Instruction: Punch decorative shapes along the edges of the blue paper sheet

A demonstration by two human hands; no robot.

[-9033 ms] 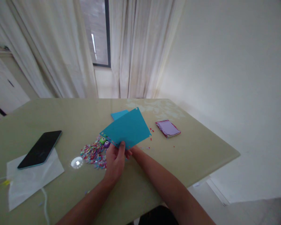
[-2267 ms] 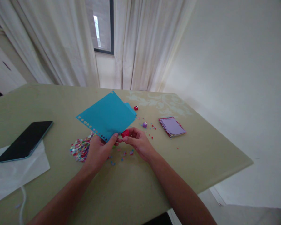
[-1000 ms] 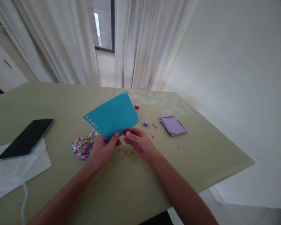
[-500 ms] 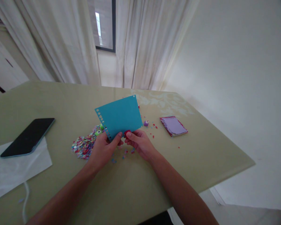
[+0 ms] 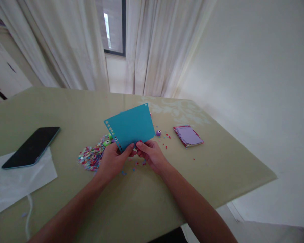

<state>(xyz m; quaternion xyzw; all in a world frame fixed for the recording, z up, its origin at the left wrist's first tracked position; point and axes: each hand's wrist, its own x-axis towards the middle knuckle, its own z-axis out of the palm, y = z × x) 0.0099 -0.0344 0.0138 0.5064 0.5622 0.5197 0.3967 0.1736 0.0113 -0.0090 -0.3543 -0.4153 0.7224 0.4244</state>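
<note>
A blue sheet of paper (image 5: 131, 125) is tilted up above the table, with a row of small holes along its left edge and a hole at its top corner. My left hand (image 5: 113, 158) pinches the sheet at its lower left. At the sheet's lower edge, my right hand (image 5: 152, 154) closes on a small red craft punch (image 5: 137, 143), mostly covered by the fingers. Both thumbs nearly meet there. Behind my left hand lies a heap of multicoloured confetti (image 5: 90, 158), with a green craft punch (image 5: 107, 142) beside it.
A purple craft punch (image 5: 158, 133) sits right of the sheet among scattered confetti. Farther right is a stack of punched paper (image 5: 188, 135), lilac on top. On the left, a black phone (image 5: 31, 148) rests partly on white paper (image 5: 44, 172), near a white cable (image 5: 29, 216).
My hands have drawn slightly closer together at the sheet's lower edge. Less of the red craft punch shows between my fingers. The view has shifted very slightly.
</note>
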